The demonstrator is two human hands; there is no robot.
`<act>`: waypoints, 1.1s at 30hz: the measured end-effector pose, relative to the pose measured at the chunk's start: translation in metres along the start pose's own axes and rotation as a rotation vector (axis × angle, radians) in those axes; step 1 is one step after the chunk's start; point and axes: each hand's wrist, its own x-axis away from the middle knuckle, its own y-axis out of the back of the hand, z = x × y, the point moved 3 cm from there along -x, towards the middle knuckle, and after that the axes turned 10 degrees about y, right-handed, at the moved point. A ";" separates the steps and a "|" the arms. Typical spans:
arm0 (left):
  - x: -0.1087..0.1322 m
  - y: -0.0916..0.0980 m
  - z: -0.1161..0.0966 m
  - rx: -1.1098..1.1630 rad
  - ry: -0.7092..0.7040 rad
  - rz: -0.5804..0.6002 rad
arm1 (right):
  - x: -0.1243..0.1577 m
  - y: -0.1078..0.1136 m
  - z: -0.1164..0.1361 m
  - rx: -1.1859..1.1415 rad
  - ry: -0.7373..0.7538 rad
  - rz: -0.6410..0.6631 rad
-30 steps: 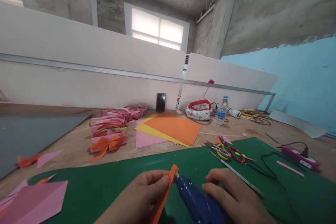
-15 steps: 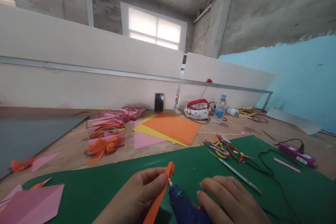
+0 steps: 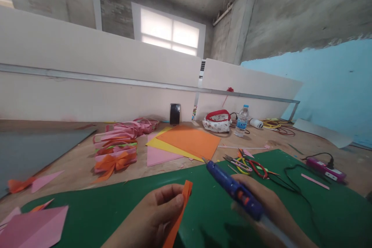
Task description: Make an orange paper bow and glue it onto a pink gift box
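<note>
My left hand (image 3: 157, 217) is closed around a folded orange paper strip (image 3: 178, 217), pinched between thumb and fingers low in the middle of the view. My right hand (image 3: 270, 213) grips a blue glue gun (image 3: 234, 190), lifted off the green cutting mat (image 3: 116, 205) with its nozzle pointing up and to the left, away from the strip. A white glue stick trails from the gun's back end toward the lower right.
Scissors and a steel ruler (image 3: 247, 164) lie on the mat's far right. Orange, yellow and pink sheets (image 3: 186, 143) and a pile of paper bows (image 3: 116, 151) sit behind. A water bottle (image 3: 241, 121), pouch, phone, purple power strip (image 3: 325, 166) and black cable are further back.
The glue gun's nozzle was at the orange strip; my right hand has now raised the gun up and to the right, clear of the strip. My left hand stays put.
</note>
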 end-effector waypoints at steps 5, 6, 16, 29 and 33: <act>-0.002 0.006 -0.001 -0.081 -0.086 -0.071 | -0.009 -0.034 0.025 -0.571 -0.498 0.065; -0.002 0.008 -0.002 -0.102 -0.108 -0.089 | -0.012 -0.040 0.032 -0.593 -0.484 0.086; 0.001 0.006 -0.002 -0.191 -0.157 -0.087 | -0.036 -0.053 0.059 -0.518 -0.623 -0.087; 0.005 0.005 -0.008 0.011 -0.146 -0.169 | -0.035 -0.056 0.053 -0.523 -0.679 -0.102; 0.008 0.009 -0.015 0.018 -0.203 -0.338 | -0.033 -0.055 0.053 -0.539 -0.678 -0.115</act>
